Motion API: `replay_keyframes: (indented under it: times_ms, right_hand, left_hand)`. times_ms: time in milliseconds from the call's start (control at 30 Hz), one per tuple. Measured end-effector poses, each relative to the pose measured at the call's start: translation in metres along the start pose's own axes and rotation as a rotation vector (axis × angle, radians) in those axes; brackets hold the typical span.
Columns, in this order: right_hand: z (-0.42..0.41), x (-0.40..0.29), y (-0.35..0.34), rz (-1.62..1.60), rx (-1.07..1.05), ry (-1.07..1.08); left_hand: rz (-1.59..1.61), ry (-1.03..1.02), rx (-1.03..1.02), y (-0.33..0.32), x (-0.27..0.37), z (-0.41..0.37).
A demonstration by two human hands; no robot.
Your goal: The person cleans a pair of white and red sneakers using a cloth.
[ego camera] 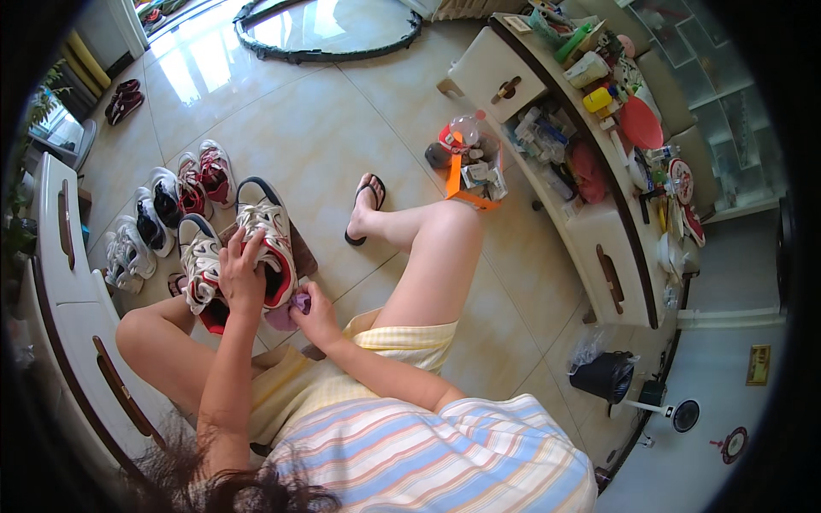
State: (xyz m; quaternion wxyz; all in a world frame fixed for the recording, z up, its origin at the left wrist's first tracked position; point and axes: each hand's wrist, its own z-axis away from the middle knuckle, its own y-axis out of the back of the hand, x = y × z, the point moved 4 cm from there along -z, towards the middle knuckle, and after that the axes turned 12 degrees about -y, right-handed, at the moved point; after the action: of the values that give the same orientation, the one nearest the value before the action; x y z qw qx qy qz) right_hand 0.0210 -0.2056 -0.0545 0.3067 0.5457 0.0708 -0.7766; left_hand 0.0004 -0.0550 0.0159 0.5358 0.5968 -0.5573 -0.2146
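A white sneaker with a navy toe rim and red lining [263, 218] is before me, its toe pointing away. My left hand [242, 276] grips it at the laces and tongue. Bunched in the fingers of my right hand [315, 315] is a purple cloth [280, 317], pressed close to the sneaker's heel. The matching sneaker [197, 247] sits just to the left, partly hidden by my left hand and forearm. Under the pair, a brown block or low stool [303, 249] shows only in part.
White sneakers [129, 253], black-lined white shoes [157, 208] and red-and-white sneakers [205, 179] line the tiled floor at left. An orange box of small items [474, 186] stands by a cluttered cabinet [571, 173]. White drawers [70, 295] flank my left; a black bin [600, 377] is at right.
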Motion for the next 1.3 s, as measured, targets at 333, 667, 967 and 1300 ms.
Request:
replay_keyframes:
  times_ms: [333,667,967,1300]
  right_hand:
    - [-0.004,0.009,-0.009,0.073,0.011,-0.127]
    - [-0.014,0.012,-0.003,0.081,0.004,-0.129]
    - [-0.050,0.007,-0.001,-0.015,0.066,0.063]
    - [-0.023,-0.008,0.015,0.209,-0.015,0.121]
  left_hand:
    - [0.011,0.004,0.012,0.001,-0.003,0.002]
    - [-0.005,0.004,0.035,0.001,-0.004,0.002]
    - [0.034,0.029,0.031,0.001,0.001,0.001]
    - [0.025,0.048,0.009,0.001,-0.005,0.005]
